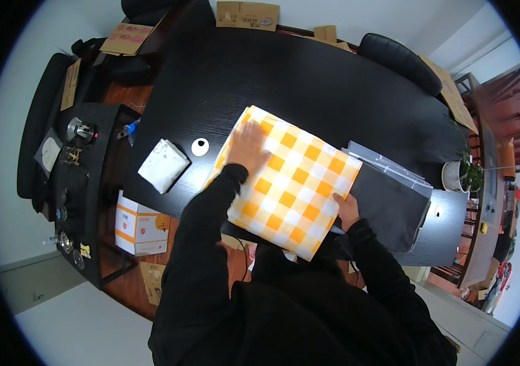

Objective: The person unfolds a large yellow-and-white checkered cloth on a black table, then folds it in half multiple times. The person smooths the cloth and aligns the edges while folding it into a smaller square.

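A folded orange-and-white checked cloth point(293, 174) lies at a slant on the black table, its near corner reaching past the table's front edge. My left hand point(248, 149) rests flat on its upper left part, fingers stretched out. At the right edge of the cloth, my right hand point(348, 211) grips the border with the thumb on top; its other fingers are hidden beneath. A folded dark grey cloth point(388, 204) lies just right of the checked one, partly covered by it. Behind that shows a grey folded piece with white lines point(388, 163).
A white folded packet point(163, 166) and a white round disc point(199, 146) are on the table point(260, 73) to the left. A potted plant point(453, 175) stands at the right edge. Black chairs point(400, 61), cardboard pieces point(248, 15) and a side table point(83, 183) surround it.
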Demonstrator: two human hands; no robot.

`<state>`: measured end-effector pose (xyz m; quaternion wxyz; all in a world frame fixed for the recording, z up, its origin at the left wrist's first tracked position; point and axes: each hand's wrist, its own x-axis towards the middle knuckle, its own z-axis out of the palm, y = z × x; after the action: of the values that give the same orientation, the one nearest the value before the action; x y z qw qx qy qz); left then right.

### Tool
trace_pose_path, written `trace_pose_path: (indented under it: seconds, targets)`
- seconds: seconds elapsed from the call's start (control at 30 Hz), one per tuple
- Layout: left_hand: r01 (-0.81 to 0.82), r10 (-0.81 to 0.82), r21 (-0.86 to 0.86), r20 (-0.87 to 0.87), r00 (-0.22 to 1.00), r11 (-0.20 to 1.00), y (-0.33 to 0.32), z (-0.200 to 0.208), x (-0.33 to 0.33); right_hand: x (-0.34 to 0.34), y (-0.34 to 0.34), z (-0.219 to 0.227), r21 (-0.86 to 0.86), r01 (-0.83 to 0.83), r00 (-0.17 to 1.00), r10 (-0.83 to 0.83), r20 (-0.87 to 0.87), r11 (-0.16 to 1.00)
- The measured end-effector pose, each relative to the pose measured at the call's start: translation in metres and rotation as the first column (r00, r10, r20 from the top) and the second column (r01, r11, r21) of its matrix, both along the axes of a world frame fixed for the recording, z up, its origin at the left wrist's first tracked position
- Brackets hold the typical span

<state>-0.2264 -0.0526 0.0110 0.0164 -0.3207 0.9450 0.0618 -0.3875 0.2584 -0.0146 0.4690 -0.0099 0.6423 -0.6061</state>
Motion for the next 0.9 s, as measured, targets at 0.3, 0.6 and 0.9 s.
trace_pose_path:
  seconds: [0.3, 0.6, 0.9]
  targets:
    - [0.148, -0.159, 0.136, 0.075, 0.984, 0.98, 0.081, -0.025, 0.027, 0.0, 0.004, 0.003, -0.022, -0.052, 0.998, 0.052, 0.02, 0.998]
    - [0.097, -0.11, 0.107, 0.117, 0.987, 0.989, 0.089, -0.017, 0.019, 0.004, 0.011, 0.036, 0.022, -0.173, 0.965, 0.165, 0.204, 0.985]
    - [0.182, -0.158, 0.163, -0.147, 0.976, 0.97, 0.14, -0.017, 0.076, 0.018, 0.012, 0.06, 0.035, -0.167, 0.984, 0.164, 0.07, 0.985]
